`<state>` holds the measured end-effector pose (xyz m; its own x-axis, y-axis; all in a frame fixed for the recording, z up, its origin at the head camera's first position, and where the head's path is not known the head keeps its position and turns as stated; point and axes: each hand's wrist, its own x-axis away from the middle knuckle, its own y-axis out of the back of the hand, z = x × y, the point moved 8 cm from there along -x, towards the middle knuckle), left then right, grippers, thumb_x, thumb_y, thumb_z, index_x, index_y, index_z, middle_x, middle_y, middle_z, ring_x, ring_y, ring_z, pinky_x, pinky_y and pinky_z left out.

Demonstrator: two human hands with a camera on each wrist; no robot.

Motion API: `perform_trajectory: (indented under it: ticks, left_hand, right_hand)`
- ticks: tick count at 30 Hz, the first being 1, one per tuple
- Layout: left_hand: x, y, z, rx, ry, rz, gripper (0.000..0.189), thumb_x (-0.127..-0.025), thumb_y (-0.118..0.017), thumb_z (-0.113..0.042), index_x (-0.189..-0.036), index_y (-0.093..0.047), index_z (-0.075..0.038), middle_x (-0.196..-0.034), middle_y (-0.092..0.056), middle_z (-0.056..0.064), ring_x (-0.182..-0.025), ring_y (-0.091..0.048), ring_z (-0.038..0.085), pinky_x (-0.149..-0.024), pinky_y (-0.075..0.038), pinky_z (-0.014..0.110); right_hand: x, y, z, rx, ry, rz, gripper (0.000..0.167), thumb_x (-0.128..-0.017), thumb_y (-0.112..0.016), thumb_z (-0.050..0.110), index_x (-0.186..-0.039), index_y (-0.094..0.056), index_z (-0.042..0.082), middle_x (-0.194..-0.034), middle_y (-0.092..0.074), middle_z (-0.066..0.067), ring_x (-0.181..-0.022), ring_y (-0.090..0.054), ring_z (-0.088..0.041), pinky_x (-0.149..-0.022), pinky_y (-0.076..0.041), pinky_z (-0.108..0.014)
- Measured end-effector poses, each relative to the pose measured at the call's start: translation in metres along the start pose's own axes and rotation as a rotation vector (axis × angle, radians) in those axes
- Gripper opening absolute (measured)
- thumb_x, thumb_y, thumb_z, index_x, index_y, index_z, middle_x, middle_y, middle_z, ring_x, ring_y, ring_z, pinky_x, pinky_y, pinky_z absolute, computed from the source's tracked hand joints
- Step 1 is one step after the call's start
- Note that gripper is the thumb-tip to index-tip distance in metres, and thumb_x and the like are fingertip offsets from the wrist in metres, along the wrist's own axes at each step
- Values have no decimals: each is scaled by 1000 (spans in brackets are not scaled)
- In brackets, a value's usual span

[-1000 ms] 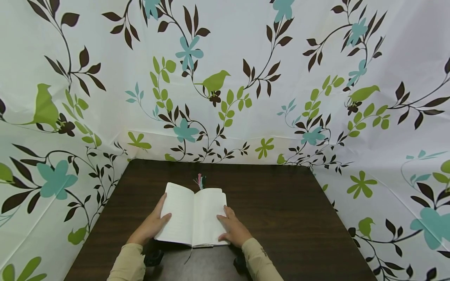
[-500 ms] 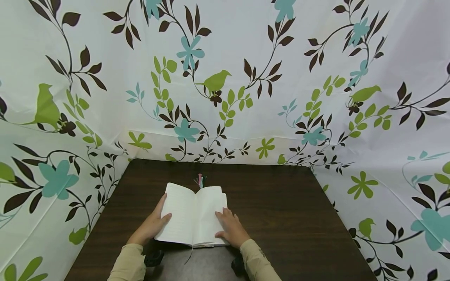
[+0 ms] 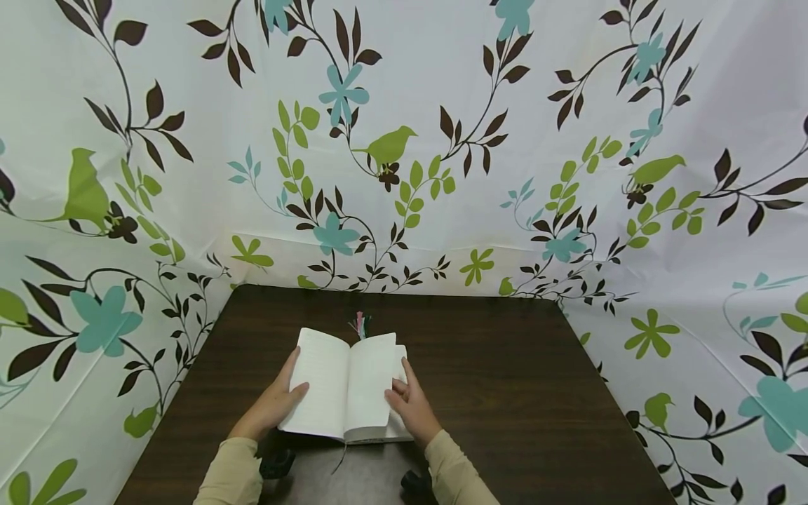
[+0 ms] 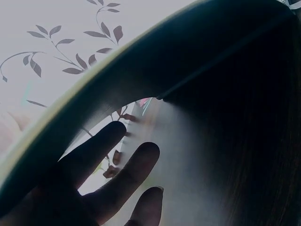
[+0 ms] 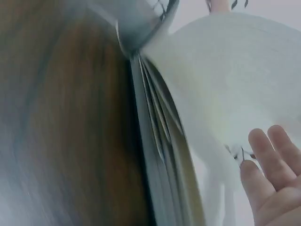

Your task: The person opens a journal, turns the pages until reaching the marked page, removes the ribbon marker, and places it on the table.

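An open notebook [image 3: 320, 382] with white, faintly lined pages lies over the near middle of the table, its left side tilted up. My left hand [image 3: 273, 401] holds that side, thumb on the page; the left wrist view shows its fingers [image 4: 134, 165] beneath the dark cover [image 4: 113, 80]. At the right edge, my right hand [image 3: 415, 408] pinches a lifted page [image 3: 371, 382] between thumb and fingers, with more pages beneath. Stacked page edges [image 5: 162, 136] show beside the right hand [image 5: 275, 179] in the right wrist view.
Coloured threads [image 3: 360, 325] stick out past the notebook's top, and a thin ribbon [image 3: 339, 459] hangs from its bottom. The dark wooden table [image 3: 492, 379] is enclosed by white patterned sheeting [image 3: 416, 91]. A dark wrist device [image 3: 276, 464] sits under the left sleeve.
My right hand has gone from lying on the right page to pinching its edge. That page has lifted and shifted slightly left, baring the pages under it. The left hand stays put.
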<state>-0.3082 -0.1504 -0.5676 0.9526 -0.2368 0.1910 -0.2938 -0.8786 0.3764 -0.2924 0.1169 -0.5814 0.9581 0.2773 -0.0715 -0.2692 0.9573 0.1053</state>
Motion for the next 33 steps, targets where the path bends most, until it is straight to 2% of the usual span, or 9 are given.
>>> perform_trajectory:
  ticks: [3, 7, 10, 13, 19, 21, 25, 30, 33]
  left_hand:
    - [1, 0, -1, -2, -5, 1, 81, -106, -49, -14, -163, 9, -15, -168, 9, 20, -152, 3, 47, -116, -3, 69]
    - [2, -1, -3, -4, -6, 2, 82, -106, -49, -14, -163, 9, -14, -168, 8, 22, -152, 1, 48, -116, -5, 69]
    - [2, 0, -3, -7, -2, -2, 81, -106, -50, -15, -163, 8, -14, -168, 7, 22, -152, 1, 47, -117, -5, 68]
    - [2, 0, -4, -11, -7, -6, 81, -106, -50, -17, -163, 8, -13, -168, 7, 23, -152, 0, 48, -117, -5, 68]
    - [0, -1, 0, 22, -13, 3, 75, -109, -43, -18, -163, 9, -15, -168, 6, 24, -151, -8, 47, -117, -9, 67]
    - [-1, -1, 1, 39, -8, 10, 73, -109, -39, -19, -163, 10, -16, -168, 8, 23, -151, -8, 45, -118, -8, 66]
    - [-1, -2, 2, 71, -6, 15, 69, -111, -35, -22, -163, 10, -18, -168, 10, 21, -152, -5, 43, -118, -6, 65]
    - [0, 0, 1, 75, -31, -1, 65, -113, -27, -37, -163, 7, -14, -168, 6, 24, -151, -5, 47, -117, -8, 67]
    - [1, 1, -1, 66, -43, -2, 70, -112, -32, -39, -163, 7, -12, -167, 5, 25, -150, -11, 48, -116, -12, 68]
  right_hand:
    - [2, -17, 0, -132, -54, 77, 77, -108, -52, 22, -163, -2, 3, -145, -49, -33, -131, -53, -34, -106, -45, -38]
    - [2, -36, 3, -94, -41, 184, 69, -110, -43, 30, -161, -9, -3, -150, -44, -31, -137, -48, -36, -109, -43, -39]
    - [2, -50, 6, 18, 9, 272, 65, -111, -38, 34, -160, -17, -3, -155, -40, -26, -142, -42, -37, -110, -42, -39]
    - [3, -62, 6, 161, 57, 343, 60, -110, -41, 31, -161, -23, 4, -160, -36, -19, -146, -36, -36, -112, -40, -39]
    - [9, -80, 4, 564, 182, 399, 53, -106, -53, 32, -155, -43, 15, -164, -32, -12, -150, -31, -28, -117, -33, -41]
    - [10, -85, 4, 651, 219, 418, 51, -106, -54, 34, -153, -48, 15, -164, -31, -13, -150, -29, -29, -117, -32, -42]
    - [13, -90, 4, 753, 241, 436, 49, -106, -53, 35, -152, -49, 17, -165, -29, -13, -151, -28, -28, -117, -32, -40]
    - [15, -94, 4, 851, 282, 438, 51, -106, -54, 34, -154, -47, 19, -165, -29, -12, -149, -32, -27, -115, -37, -38]
    - [16, -95, 2, 918, 302, 442, 52, -106, -54, 34, -156, -43, 21, -165, -29, -11, -148, -35, -25, -113, -39, -37]
